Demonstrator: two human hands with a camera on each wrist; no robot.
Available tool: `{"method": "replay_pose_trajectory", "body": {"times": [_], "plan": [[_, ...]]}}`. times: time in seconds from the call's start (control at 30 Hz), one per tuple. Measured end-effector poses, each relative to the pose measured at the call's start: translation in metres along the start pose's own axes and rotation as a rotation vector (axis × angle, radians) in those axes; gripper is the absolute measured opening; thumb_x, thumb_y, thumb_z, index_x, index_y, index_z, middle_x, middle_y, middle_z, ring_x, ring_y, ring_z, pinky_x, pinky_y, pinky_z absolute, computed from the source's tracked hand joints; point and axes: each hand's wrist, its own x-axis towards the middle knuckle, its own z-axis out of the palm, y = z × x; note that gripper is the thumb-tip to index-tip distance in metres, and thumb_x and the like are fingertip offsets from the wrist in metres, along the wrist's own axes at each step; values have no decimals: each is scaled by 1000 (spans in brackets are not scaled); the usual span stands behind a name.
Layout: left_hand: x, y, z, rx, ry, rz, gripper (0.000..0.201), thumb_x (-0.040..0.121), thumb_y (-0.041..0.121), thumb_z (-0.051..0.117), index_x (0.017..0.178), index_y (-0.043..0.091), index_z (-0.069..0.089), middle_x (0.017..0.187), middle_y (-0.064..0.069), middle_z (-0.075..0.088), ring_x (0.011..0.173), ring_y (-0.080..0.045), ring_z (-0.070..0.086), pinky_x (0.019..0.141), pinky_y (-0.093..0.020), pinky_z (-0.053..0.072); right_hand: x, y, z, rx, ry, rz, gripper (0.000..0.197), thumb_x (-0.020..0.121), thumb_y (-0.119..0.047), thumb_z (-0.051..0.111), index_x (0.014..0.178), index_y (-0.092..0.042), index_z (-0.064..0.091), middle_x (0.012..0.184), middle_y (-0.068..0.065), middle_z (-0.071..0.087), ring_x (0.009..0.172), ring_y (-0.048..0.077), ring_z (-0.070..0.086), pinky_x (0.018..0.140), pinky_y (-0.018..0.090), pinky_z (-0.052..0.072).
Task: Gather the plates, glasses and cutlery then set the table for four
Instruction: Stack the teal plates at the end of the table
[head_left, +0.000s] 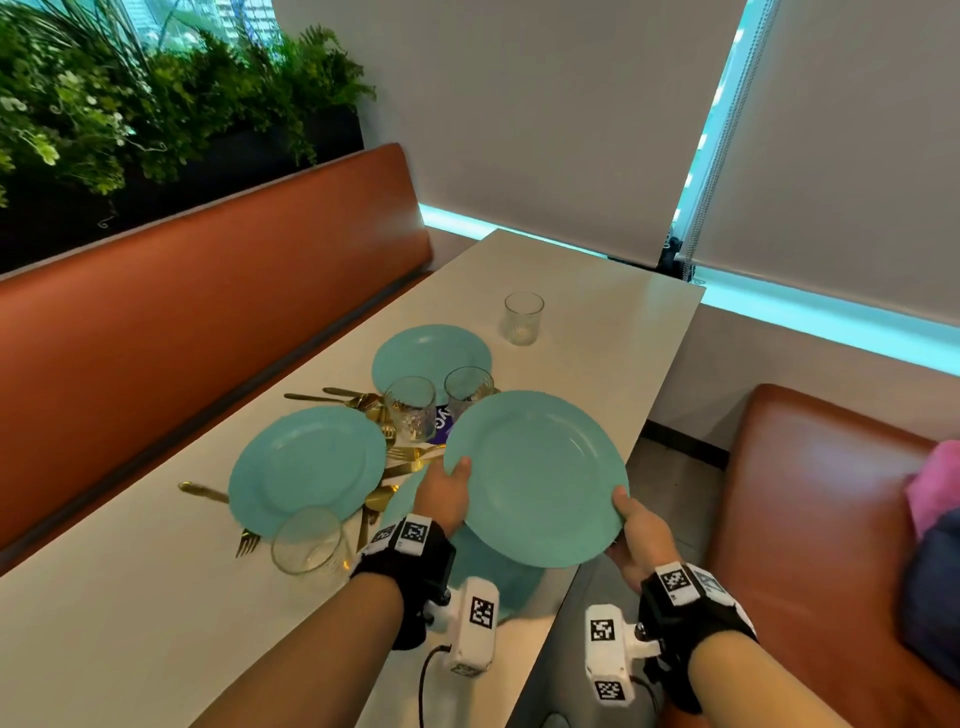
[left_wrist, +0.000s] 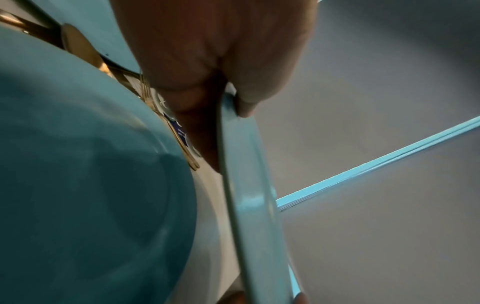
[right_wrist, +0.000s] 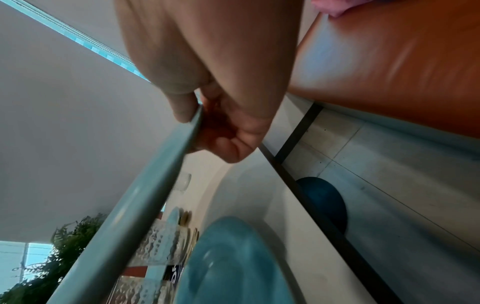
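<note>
Both hands are lifting one round teal plate (head_left: 537, 480) above the near right part of the white table (head_left: 597, 312). The left hand (head_left: 441, 496) and right hand (head_left: 641, 530) are each pinching its rim, thumb on top. A second teal plate (head_left: 498, 571) is lying beneath it; two more are resting on the left. Clear glasses (head_left: 410, 408) and gold cutlery (head_left: 395, 460) are sitting clustered mid-table. Judged progress: gathering done, place setting barely begun.
</note>
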Motion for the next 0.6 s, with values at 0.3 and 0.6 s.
{"method": "replay_pose_trajectory", "body": {"times": [0.3,0.6], "plan": [[-25,-7,-61,-82,249,72,41,99,26,42,131,0,44,134,-18,52,125,-34,48,109,-42,37,-1,61,25,-612,156,16,45,96,-36,46,65,-4,54,65,16,57,63,28,55,73,42,55],[-31,-19,-86,-111,294,97,36,99,25,42,125,1,47,131,-18,54,122,-33,50,106,-39,38,-24,64,50,-341,110,168,36,95,-29,54,72,-1,53,67,14,55,57,27,53,55,34,50]]}}
